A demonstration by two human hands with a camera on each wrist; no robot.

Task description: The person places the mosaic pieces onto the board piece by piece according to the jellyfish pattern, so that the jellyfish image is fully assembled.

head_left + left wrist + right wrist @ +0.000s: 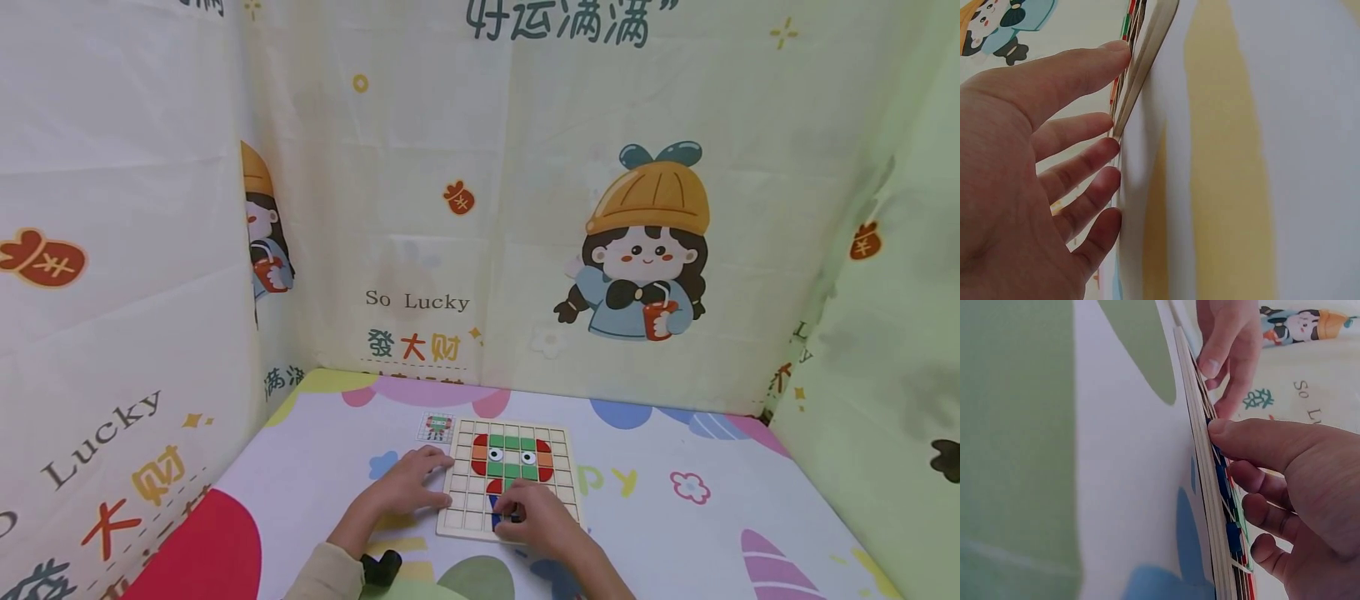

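Note:
A pale wooden grid board (459, 521) lies flat on the table. In its upper part, red, orange, green and eye-marked tiles (510, 457) form a face. Below them, blue tiles (495, 518) sit in the grid's lower rows. My right hand (543, 521) reaches over the board's lower right, thumb and index finger at a blue tile; in the right wrist view (1322, 500) the thumb tip meets the tile and the other fingers curl loosely. My left hand (405, 483) stays at the board's left edge, thumb and fingers spread; the left wrist view shows its fingertips (1119, 56) along the wooden side.
A small picture card (435, 427) with a gridded figure lies by the board's upper left corner. The tablecloth (637, 533) is printed with coloured shapes. Printed cloth walls (420, 208) enclose the table at the back and both sides.

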